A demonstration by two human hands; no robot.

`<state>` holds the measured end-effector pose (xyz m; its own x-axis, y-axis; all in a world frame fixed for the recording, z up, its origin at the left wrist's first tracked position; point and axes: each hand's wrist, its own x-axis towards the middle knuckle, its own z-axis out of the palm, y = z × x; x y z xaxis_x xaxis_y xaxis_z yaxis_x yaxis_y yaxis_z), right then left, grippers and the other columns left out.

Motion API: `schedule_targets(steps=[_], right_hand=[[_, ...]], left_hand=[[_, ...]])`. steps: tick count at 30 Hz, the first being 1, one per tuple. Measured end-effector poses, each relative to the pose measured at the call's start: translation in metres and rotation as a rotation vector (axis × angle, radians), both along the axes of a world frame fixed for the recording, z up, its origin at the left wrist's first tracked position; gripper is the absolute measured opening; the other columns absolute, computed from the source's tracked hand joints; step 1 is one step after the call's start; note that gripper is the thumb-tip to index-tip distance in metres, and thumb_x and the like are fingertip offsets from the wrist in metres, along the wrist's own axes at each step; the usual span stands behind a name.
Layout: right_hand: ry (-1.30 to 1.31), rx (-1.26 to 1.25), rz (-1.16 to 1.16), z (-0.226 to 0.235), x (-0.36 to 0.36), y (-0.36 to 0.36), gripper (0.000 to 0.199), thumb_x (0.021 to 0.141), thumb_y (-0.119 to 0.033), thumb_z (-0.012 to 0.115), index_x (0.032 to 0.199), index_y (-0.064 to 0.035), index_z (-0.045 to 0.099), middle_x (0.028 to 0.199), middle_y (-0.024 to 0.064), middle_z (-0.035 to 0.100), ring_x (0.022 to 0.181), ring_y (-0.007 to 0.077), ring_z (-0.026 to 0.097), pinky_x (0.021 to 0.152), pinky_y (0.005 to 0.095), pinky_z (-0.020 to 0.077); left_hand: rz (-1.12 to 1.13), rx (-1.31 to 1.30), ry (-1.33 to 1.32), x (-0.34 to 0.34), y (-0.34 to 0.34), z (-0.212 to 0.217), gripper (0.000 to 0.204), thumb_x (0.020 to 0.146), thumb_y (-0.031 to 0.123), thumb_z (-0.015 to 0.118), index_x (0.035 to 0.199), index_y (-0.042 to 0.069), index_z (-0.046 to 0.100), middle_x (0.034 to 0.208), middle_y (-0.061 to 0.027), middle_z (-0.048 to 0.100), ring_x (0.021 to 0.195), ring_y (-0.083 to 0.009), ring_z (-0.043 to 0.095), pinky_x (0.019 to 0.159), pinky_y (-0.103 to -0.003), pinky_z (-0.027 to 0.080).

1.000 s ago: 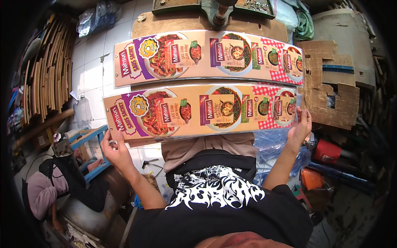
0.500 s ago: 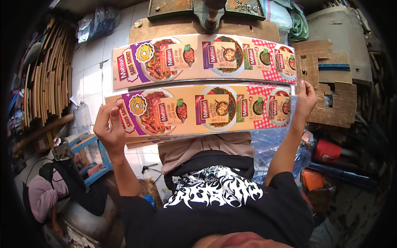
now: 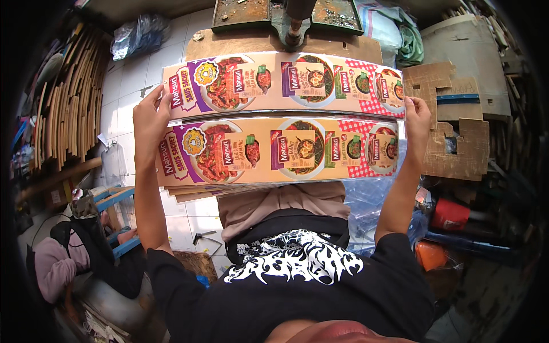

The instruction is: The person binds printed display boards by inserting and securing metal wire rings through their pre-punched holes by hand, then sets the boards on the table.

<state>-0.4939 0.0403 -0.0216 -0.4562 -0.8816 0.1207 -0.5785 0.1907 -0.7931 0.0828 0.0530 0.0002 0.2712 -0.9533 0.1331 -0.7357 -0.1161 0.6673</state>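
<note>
Two long printed sign strips, with pictures of food plates on an orange ground, lie side by side in front of me. At the left end of the far sign strip (image 3: 269, 86), the fingers of my left hand (image 3: 151, 114) are closed on its edge. My right hand (image 3: 419, 116) pinches that strip's right end, thumb and fingers together. The near sign strip (image 3: 263, 151) lies closer to my body, between my forearms, on top of a stack of similar strips (image 3: 211, 193) whose edges show below it.
Beyond the strips stands a green machine (image 3: 293, 34) with trays of small metal parts, over a wooden board (image 3: 240, 47). Cardboard sheets (image 3: 66, 103) stand stacked at the left. Cut cardboard (image 3: 452, 134) lies at the right. Another person's sleeve (image 3: 54, 260) shows at lower left.
My left hand has moved away from me, from the near strip's left end to the far strip's left end. My right hand has shifted slightly farther out. The far strip's left end has moved rightward.
</note>
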Motion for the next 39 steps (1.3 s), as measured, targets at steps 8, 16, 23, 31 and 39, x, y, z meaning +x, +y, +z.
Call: schedule_targets(steps=[8,16,23,31,39], right_hand=[[-0.203,-0.084,-0.014,-0.018,-0.019,-0.007,0.021,0.090,-0.017,0.063,0.095,0.0031,0.065,0.081,0.0052,0.066,0.072,0.0096,0.058,0.064,0.0252,0.0457],[-0.040,-0.074,-0.047,-0.005,0.003,-0.003,0.022,0.089,-0.018,0.063,0.095,0.0029,0.066,0.077,0.0060,0.066,0.067,0.0103,0.058,0.061,0.0270,0.0468],[-0.024,-0.073,-0.093,-0.013,-0.005,-0.003,0.021,0.089,-0.018,0.063,0.096,0.0018,0.066,0.082,0.0075,0.068,0.070,0.0116,0.061,0.065,0.0269,0.0485],[-0.546,-0.145,-0.113,-0.008,-0.014,-0.008,0.018,0.094,-0.016,0.059,0.099,0.0001,0.063,0.096,0.0061,0.069,0.074,0.0103,0.063,0.067,0.0221,0.0473],[-0.500,-0.307,-0.087,0.018,-0.021,0.007,0.016,0.091,-0.016,0.066,0.100,-0.0028,0.066,0.083,-0.0005,0.065,0.065,0.0038,0.052,0.057,0.0166,0.0398]], left_hand=[[0.057,-0.071,-0.168,-0.015,0.004,0.014,0.035,0.092,0.025,0.057,0.116,0.000,0.065,0.081,-0.0235,0.068,0.071,-0.0310,0.070,0.066,-0.038,0.053],[0.085,-0.008,-0.267,-0.037,0.010,0.037,0.036,0.092,0.022,0.055,0.117,-0.003,0.063,0.074,-0.0274,0.065,0.071,-0.0362,0.069,0.068,-0.041,0.054],[0.111,-0.090,-0.073,-0.020,0.002,0.029,0.039,0.090,0.017,0.060,0.124,-0.003,0.057,0.091,-0.0200,0.067,0.084,-0.0280,0.069,0.073,-0.036,0.054],[-0.168,0.128,1.051,0.023,-0.023,0.041,0.040,0.093,0.011,0.058,0.127,-0.009,0.048,0.108,-0.0132,0.063,0.091,-0.0155,0.065,0.077,-0.026,0.055],[-0.360,0.031,1.179,-0.015,0.013,0.072,0.065,0.091,0.007,0.055,0.144,-0.001,0.017,0.112,-0.0247,0.062,0.097,-0.0249,0.067,0.083,-0.035,0.057]])
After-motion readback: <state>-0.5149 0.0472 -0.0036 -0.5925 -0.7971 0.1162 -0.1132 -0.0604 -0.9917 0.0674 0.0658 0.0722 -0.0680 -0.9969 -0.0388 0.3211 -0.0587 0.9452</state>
